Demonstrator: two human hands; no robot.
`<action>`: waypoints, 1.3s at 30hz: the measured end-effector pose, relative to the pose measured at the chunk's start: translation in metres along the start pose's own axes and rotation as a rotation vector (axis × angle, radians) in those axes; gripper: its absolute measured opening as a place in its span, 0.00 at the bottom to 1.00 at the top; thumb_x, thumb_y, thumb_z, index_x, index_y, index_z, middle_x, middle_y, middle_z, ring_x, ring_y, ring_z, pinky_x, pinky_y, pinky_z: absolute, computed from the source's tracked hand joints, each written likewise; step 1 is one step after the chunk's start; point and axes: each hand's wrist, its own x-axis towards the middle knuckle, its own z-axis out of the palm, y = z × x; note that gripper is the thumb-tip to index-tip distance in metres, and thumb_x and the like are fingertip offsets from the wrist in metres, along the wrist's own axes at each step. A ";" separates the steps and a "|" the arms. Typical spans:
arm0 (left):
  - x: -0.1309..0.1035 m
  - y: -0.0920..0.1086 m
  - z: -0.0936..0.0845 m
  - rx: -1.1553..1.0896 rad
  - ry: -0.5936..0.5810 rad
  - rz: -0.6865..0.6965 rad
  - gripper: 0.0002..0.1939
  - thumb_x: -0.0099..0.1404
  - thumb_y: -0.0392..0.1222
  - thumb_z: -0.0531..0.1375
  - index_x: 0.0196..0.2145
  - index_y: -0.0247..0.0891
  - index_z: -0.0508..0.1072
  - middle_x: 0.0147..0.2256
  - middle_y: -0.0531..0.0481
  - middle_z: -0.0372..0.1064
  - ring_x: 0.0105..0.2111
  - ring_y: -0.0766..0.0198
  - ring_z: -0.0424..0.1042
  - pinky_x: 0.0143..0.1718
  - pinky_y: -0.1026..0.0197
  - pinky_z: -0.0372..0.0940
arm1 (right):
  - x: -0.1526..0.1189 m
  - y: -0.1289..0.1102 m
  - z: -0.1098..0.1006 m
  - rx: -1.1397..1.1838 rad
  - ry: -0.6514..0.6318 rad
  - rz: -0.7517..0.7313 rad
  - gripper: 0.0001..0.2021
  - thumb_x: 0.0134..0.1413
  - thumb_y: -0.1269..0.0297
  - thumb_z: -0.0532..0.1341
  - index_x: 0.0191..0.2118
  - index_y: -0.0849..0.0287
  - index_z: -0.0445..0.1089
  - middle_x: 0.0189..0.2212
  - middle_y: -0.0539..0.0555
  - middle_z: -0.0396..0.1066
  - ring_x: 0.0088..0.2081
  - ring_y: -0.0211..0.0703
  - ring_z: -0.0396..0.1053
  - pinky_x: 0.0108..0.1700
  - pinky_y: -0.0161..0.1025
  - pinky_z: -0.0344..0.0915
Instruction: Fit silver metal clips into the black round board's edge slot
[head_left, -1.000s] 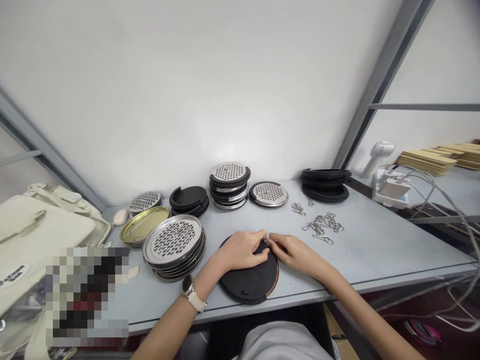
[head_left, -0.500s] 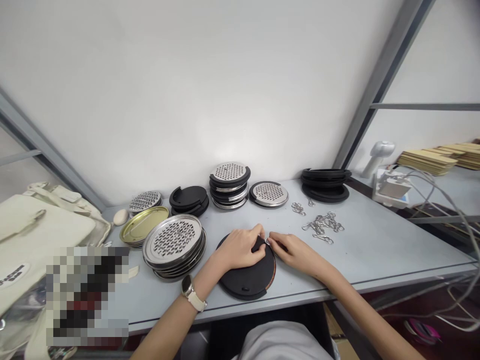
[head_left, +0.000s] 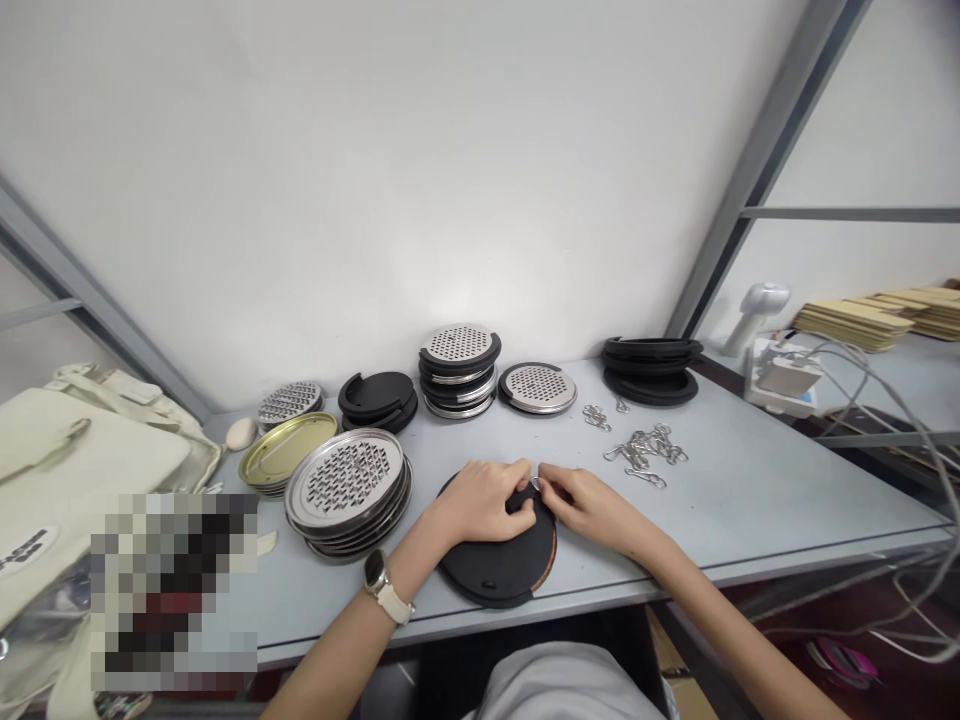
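A round black disc (head_left: 501,570) with a copper-coloured strip along its right edge lies on the grey table in front of me. My left hand (head_left: 484,505), a watch on its wrist, is closed on the upper part of this disc. Beside it my right hand (head_left: 585,505) pinches a small metal clip (head_left: 535,483) at the disc's upper right edge. Most of the clip is hidden by my fingers, so I cannot tell whether it is hooked through the disc. A pile of similar metal snap clips (head_left: 646,447) lies to the right.
Round metal graters (head_left: 349,485) are stacked at the left, beside gold-coloured lids (head_left: 289,450). Further back stand black discs (head_left: 377,398), a mixed stack of graters (head_left: 460,370), a single grater (head_left: 538,387) and black rings (head_left: 651,370). A cream bag (head_left: 112,440) sits far left.
The black disc has shifted slightly right and turned a little. My left hand has moved slightly right with it, closer to my right hand, which still pinches the clip.
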 end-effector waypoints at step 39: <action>0.003 0.006 -0.007 0.031 -0.046 -0.025 0.05 0.61 0.43 0.54 0.35 0.41 0.63 0.27 0.55 0.68 0.26 0.63 0.69 0.25 0.62 0.52 | -0.001 0.000 0.000 0.023 -0.019 -0.048 0.09 0.61 0.67 0.48 0.31 0.58 0.61 0.23 0.49 0.65 0.23 0.37 0.59 0.29 0.33 0.55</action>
